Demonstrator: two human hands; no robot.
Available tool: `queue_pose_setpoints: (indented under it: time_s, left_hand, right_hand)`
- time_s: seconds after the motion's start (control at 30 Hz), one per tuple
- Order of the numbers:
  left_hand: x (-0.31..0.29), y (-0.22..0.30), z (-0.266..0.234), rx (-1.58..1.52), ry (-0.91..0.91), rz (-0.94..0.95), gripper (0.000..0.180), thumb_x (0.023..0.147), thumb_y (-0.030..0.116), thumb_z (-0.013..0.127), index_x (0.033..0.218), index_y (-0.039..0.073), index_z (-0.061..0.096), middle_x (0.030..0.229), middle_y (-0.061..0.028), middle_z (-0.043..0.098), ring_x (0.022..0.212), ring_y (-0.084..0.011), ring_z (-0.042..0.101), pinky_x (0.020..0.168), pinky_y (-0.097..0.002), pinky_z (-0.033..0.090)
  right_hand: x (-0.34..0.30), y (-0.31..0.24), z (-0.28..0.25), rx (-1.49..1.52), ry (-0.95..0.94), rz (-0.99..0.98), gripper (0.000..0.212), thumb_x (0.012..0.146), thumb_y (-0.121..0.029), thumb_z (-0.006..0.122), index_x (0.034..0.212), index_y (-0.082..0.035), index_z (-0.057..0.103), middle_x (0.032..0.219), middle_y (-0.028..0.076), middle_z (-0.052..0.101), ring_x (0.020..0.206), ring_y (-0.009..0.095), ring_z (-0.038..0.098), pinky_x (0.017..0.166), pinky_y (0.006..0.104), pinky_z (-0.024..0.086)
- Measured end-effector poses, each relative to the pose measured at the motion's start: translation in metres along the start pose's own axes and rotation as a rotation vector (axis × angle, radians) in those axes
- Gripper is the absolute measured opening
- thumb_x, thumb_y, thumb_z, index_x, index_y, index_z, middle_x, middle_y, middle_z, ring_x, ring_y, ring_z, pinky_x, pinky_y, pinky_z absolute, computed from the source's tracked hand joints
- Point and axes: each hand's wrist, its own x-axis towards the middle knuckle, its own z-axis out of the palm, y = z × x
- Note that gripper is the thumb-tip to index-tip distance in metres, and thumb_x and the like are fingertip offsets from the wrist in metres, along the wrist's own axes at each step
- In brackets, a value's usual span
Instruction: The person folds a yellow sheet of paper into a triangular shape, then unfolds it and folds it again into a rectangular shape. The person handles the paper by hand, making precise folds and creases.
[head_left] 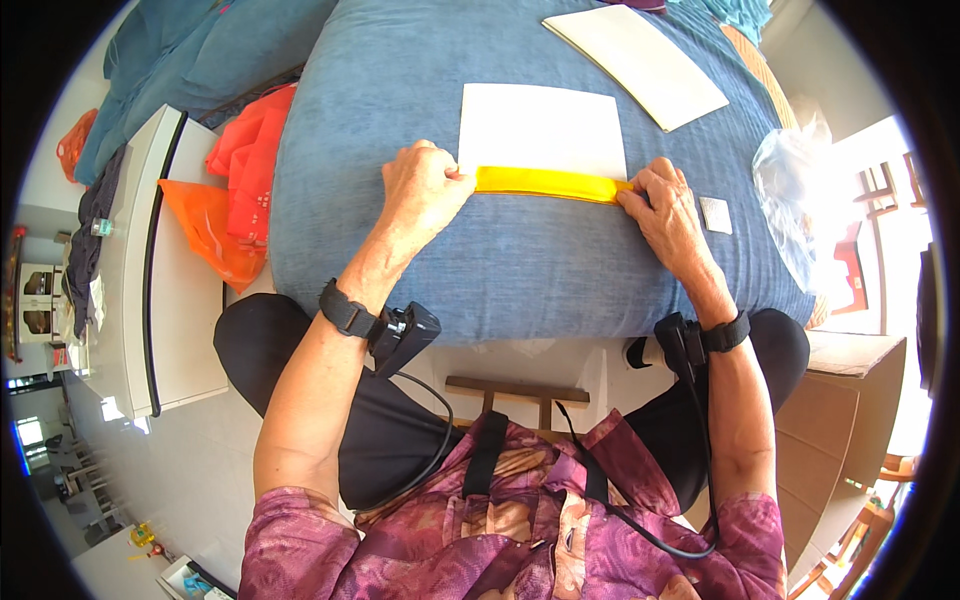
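A white paper sheet [541, 130] lies on the blue cloth-covered surface in front of me. Along its near edge runs a glossy yellow strip [545, 184]; whether it is a folded edge of the sheet or a separate piece, I cannot tell. My left hand [423, 187] is closed, pinching the strip's left end at the sheet's near left corner. At the opposite end, the fingers of my right hand [660, 207] pinch the strip between thumb and forefinger. The strip is stretched nearly straight between both hands. A small whitish square piece [716, 215] lies just right of my right hand.
Farther back at the right lies a cream-coloured stack or folded sheet [640, 62]. Clear plastic [785, 190] hangs over the right edge of the blue cloth [520, 270]. Red and orange bags [215, 230] and a white cabinet [190, 330] stand left; a cardboard box [825, 420] stands right.
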Motion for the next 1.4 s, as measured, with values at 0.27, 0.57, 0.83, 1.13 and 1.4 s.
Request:
queue_pose_setpoints:
  time_s: [0.27, 0.57, 0.83, 1.13, 1.4]
  left_hand:
    - [0.002, -0.005, 0.004, -0.033, 0.063, 0.014, 0.026, 0.081, 0.023, 0.075, 0.075, -0.002, 0.072, 0.085, -0.0187, 0.068, 0.077, -0.0373, 0.067, 0.072, -0.0475, 0.052]
    - [0.003, -0.004, 0.005, -0.010, 0.049, -0.007, 0.025, 0.079, 0.020, 0.074, 0.073, -0.004, 0.071, 0.090, -0.0215, 0.070, 0.079, -0.0380, 0.067, 0.072, -0.0476, 0.051]
    - [0.004, -0.003, 0.006, -0.004, 0.088, 0.010, 0.020, 0.073, 0.018, 0.075, 0.072, -0.002, 0.073, 0.086, -0.0201, 0.071, 0.079, -0.0386, 0.069, 0.071, -0.0490, 0.052]
    - [0.003, -0.002, 0.008, 0.016, 0.084, -0.025, 0.018, 0.073, 0.017, 0.076, 0.075, -0.001, 0.073, 0.094, -0.0201, 0.071, 0.086, -0.0384, 0.068, 0.076, -0.0485, 0.053]
    - [0.000, 0.003, 0.010, 0.079, 0.145, -0.002, 0.017, 0.073, 0.015, 0.075, 0.070, 0.000, 0.069, 0.088, -0.0188, 0.068, 0.085, -0.0350, 0.065, 0.075, -0.0483, 0.051]
  right_hand:
    - [0.001, -0.001, 0.000, -0.009, 0.017, -0.006, 0.022, 0.094, -0.020, 0.066, 0.085, 0.000, 0.067, 0.095, 0.012, 0.056, 0.095, 0.030, 0.054, 0.085, 0.0435, 0.043]
    - [-0.001, 0.000, 0.002, -0.054, -0.014, 0.004, 0.023, 0.096, -0.021, 0.063, 0.090, 0.000, 0.067, 0.099, 0.014, 0.056, 0.098, 0.032, 0.054, 0.086, 0.0455, 0.044]
    - [-0.002, -0.007, 0.003, -0.094, 0.022, 0.055, 0.024, 0.095, -0.022, 0.063, 0.086, 0.000, 0.065, 0.099, 0.016, 0.055, 0.097, 0.033, 0.054, 0.086, 0.0470, 0.045]
    - [-0.006, -0.011, 0.007, -0.067, 0.127, 0.066, 0.025, 0.089, -0.012, 0.073, 0.101, -0.002, 0.054, 0.099, 0.016, 0.054, 0.095, 0.034, 0.053, 0.086, 0.0437, 0.045]
    - [-0.005, -0.020, 0.008, -0.146, 0.170, 0.044, 0.025, 0.086, -0.011, 0.073, 0.102, -0.003, 0.055, 0.104, 0.017, 0.053, 0.100, 0.035, 0.052, 0.087, 0.0459, 0.045]
